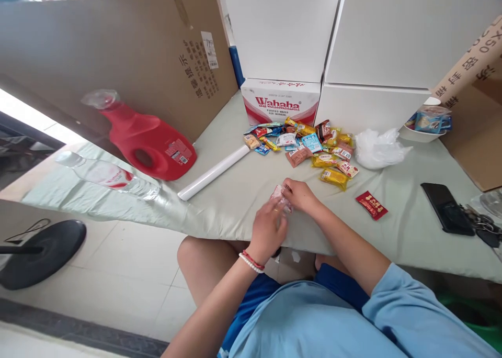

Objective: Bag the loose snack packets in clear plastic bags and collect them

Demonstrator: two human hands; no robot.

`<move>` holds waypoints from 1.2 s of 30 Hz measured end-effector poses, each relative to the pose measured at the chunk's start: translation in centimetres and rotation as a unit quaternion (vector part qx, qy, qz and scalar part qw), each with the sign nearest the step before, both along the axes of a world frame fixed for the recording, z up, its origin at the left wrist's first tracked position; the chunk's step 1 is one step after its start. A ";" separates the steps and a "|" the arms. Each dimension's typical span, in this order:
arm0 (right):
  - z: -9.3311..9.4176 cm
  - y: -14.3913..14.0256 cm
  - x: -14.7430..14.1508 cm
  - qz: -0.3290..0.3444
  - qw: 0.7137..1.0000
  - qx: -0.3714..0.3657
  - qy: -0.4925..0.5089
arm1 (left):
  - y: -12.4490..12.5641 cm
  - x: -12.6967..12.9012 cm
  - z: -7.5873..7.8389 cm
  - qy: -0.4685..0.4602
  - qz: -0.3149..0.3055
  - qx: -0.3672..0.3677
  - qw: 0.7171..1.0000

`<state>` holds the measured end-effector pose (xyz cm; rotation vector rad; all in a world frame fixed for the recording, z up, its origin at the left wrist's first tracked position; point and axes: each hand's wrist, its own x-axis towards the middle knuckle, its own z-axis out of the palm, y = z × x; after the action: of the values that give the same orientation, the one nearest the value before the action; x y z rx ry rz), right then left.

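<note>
Both my hands meet over the near edge of the table with the pale green cloth. My left hand and my right hand grip a small clear plastic bag with something pinkish inside. A pile of several small snack packets lies just beyond my hands. A single red packet lies to the right of my right arm.
A white roll, a red detergent jug and a lying water bottle are at left. A Wahaha carton, white boxes, a crumpled plastic bag, a bowl, a phone and keys sit behind and right.
</note>
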<state>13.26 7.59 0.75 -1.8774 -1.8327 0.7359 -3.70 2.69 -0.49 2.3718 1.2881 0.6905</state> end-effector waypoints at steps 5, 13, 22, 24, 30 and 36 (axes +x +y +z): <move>-1.2 -1.7 0.5 -0.007 0.992 0.066 0.105 | 3.4 0.0 0.0 -0.022 0.174 -0.118 0.977; -1.6 -8.9 2.6 -0.170 0.803 -0.035 0.571 | -0.9 4.8 -1.1 -0.054 -0.027 0.072 0.996; -2.1 -15.2 9.3 -0.277 0.828 0.087 0.479 | -3.4 4.9 -1.3 -0.059 -0.311 0.114 0.942; -0.9 -15.2 13.2 -0.315 0.831 0.149 0.434 | -1.3 3.3 -1.9 -0.052 -0.221 0.139 0.964; 2.5 -10.0 32.8 -0.462 0.760 0.348 0.297 | 1.9 0.3 -4.4 0.053 -0.054 0.189 0.979; 4.6 0.4 47.2 -0.550 0.775 0.280 0.136 | 1.3 0.9 -4.1 0.099 -0.058 0.210 0.971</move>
<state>60.46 8.02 5.32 -1.8441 -0.4312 -0.0041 -2.80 4.00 -4.57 2.8965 1.1569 0.7691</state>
